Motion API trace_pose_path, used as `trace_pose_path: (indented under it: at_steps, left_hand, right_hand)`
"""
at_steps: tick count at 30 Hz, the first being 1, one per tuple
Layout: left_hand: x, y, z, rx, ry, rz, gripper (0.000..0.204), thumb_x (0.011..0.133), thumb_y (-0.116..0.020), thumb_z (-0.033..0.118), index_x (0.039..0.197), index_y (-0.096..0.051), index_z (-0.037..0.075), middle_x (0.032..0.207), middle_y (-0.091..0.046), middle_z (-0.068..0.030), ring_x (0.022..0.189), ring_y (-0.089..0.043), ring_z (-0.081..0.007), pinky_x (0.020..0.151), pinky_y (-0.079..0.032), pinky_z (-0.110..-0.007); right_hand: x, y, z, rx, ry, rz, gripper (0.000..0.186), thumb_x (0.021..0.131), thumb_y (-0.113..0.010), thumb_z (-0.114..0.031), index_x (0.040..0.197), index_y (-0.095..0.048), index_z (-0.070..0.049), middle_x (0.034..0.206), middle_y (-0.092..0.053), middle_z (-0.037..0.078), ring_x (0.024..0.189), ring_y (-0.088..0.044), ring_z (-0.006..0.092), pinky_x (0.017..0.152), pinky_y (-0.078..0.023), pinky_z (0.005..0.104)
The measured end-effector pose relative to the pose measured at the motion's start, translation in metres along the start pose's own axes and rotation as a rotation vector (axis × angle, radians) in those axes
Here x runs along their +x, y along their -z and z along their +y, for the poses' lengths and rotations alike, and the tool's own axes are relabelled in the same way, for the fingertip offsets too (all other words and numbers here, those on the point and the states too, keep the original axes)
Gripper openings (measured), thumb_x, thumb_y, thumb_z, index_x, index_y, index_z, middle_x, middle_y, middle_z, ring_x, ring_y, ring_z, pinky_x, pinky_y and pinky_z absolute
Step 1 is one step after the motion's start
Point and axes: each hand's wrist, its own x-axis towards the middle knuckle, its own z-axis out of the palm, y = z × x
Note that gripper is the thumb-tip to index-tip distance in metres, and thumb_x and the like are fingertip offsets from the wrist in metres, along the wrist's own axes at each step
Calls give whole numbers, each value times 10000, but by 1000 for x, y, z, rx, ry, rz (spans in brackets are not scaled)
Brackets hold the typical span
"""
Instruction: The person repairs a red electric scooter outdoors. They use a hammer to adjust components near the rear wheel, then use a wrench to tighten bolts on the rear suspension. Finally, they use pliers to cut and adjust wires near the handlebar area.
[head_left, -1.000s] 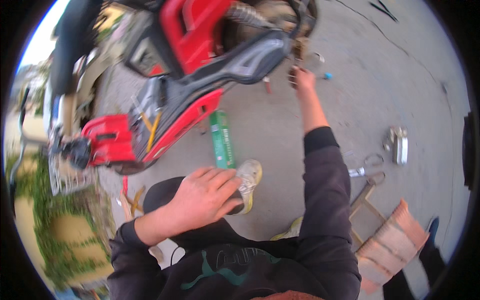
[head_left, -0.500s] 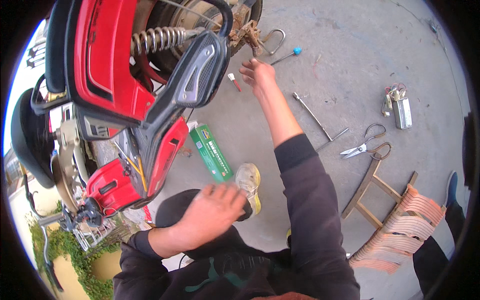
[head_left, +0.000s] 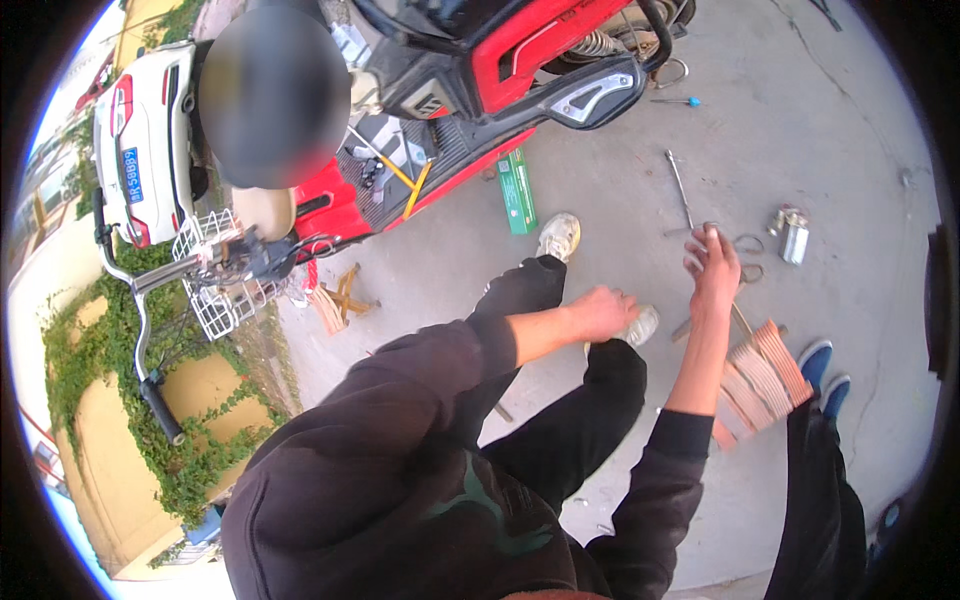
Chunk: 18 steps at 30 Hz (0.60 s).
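Note:
My left hand (head_left: 600,314) hovers above my knee and one of my light shoes (head_left: 640,325). Its fingers are curled in, and I see nothing in them. My right hand (head_left: 714,272) is stretched out over the floor, its fingers bent but apart, with nothing visible in it. Just beyond its fingertips lies a metal socket wrench with a crossbar (head_left: 681,190). Scissors (head_left: 751,273) lie beside the hand, which hides their blades; the looped handles show to its right.
A red electric scooter (head_left: 480,150) stands at upper left, near a green box (head_left: 517,195). On the right are a small silver metal part (head_left: 794,243), a stool with a pinkish woven seat (head_left: 762,380) and another person's blue shoes (head_left: 815,362). A blue-handled tool (head_left: 692,101) lies by the scooter's wheel.
My view has swung left, bringing a white car into sight. My right hand has left the scooter's wheel and is over the scissors. My left hand has moved right, its fingers now curled.

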Motion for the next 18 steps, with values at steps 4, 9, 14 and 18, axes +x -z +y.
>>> trace_pose_path:
  at_steps: [4,9,14,18]
  left_hand:
    - [-63,14,65,-265,158,36,301,859,-656,124,1135,-595,19,1151,-616,-169,1035,-652,-373,831,-560,-478]
    - [-195,201,209,-642,166,260,294,939,-635,195,1200,-596,66,1154,-634,-130,1039,-662,-345,828,-556,-460]
    - [-363,479,286,-250,-145,1222,278,829,-730,93,1098,-658,90,1070,-650,-79,910,-671,-273,717,-541,-390]
    - [-555,587,355,419,-367,1664,283,839,-713,84,1113,-643,81,1076,-646,-95,916,-667,-273,726,-540,-386]
  right_hand:
    - [-146,36,-33,-53,71,128,386,1003,-638,-282,1277,-636,-9,1075,-686,76,845,-617,134,688,-493,279]
    - [-382,-3,-172,-209,667,245,344,1023,-587,-215,1248,-643,39,1008,-671,98,815,-590,151,691,-485,269]
    - [-593,-57,-326,-41,1697,-577,432,1031,-483,-304,1191,-566,88,959,-655,164,819,-604,239,717,-524,337]
    - [-734,-136,-368,-93,1743,-1198,413,1006,-504,-295,1176,-556,78,963,-643,153,828,-597,228,726,-511,318]
